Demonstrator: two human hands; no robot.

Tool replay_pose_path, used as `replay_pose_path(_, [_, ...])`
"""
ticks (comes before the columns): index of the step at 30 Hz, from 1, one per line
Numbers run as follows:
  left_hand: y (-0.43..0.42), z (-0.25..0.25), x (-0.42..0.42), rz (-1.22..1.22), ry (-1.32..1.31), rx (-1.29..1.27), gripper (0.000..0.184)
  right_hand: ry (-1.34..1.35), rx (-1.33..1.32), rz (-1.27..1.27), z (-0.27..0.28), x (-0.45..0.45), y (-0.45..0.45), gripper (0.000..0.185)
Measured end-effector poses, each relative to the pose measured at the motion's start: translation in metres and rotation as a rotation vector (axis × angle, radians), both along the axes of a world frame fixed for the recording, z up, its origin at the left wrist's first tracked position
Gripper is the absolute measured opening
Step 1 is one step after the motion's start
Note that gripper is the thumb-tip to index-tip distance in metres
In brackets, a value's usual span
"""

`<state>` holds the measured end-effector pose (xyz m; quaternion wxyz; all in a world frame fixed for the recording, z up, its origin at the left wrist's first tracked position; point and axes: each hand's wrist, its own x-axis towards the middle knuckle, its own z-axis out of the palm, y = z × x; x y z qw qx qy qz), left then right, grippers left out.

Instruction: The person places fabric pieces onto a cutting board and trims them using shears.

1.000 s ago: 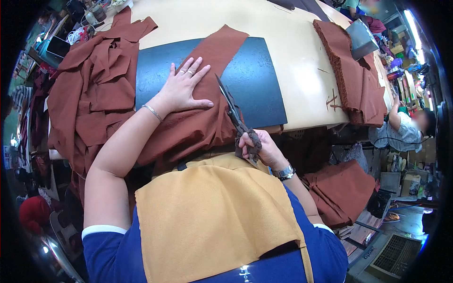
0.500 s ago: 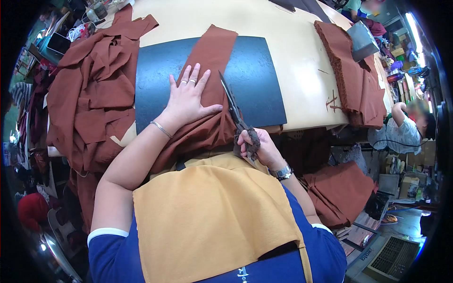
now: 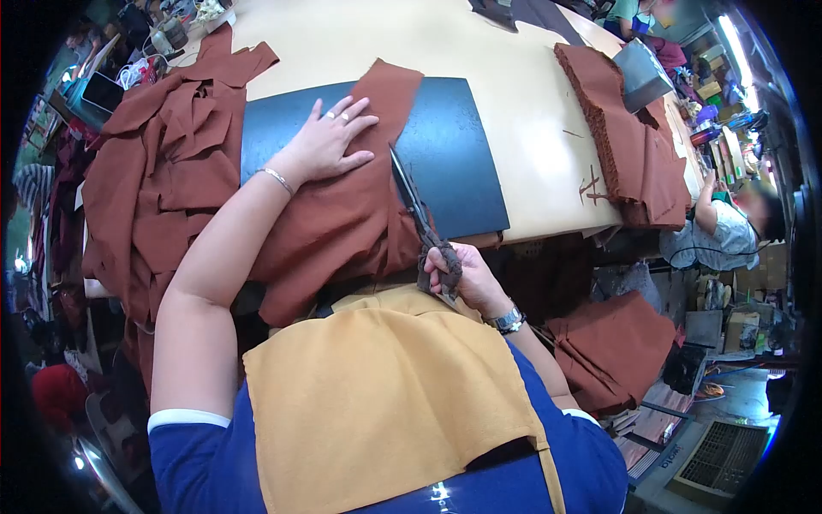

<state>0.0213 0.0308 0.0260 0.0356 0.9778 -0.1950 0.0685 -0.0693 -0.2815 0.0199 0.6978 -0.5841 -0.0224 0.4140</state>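
Observation:
My left hand (image 3: 330, 144) lies flat with fingers spread on a rust-brown cloth (image 3: 342, 214). The cloth runs over a dark board (image 3: 462, 154) and hangs in folds over the table's near edge. In my right hand (image 3: 467, 272) are long scissors (image 3: 409, 193) with dark cloth wrapped round the handles. Their blades point up and away, tips at the cloth's right edge. Whether the blades are slightly apart is hard to tell.
A heap of brown pieces (image 3: 184, 163) covers the pale table's (image 3: 531, 111) left side. At the right lies a folded brown stack (image 3: 616, 128) beside a metal block (image 3: 640, 75). More brown cloth (image 3: 612, 347) is low at the right. A person (image 3: 715, 227) sits at the far right.
My left hand first slid right, then moved back left and up on the cloth. The cloth's far end has shifted left. The scissors have moved slightly left and remain in my right hand.

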Motion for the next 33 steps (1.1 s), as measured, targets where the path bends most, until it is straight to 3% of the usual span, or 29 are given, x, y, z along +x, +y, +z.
replay_pose_path(4, [-0.011,-0.014,-0.009,0.116,0.062,0.019,0.067,-0.028,-0.022,0.018,0.004,0.005,0.003,0.029])
replay_pose_path(13, [-0.036,-0.026,-0.033,0.342,0.026,-0.027,0.068,-0.016,-0.018,-0.092,0.003,-0.005,0.007,0.028])
replay_pose_path(25, [-0.06,-0.027,-0.055,0.364,0.016,-0.034,0.069,0.002,0.003,-0.141,0.002,-0.004,0.012,0.036])
replay_pose_path(33, [-0.067,-0.029,-0.061,0.386,0.03,-0.012,0.069,-0.019,0.034,-0.155,-0.004,-0.014,0.012,0.028])
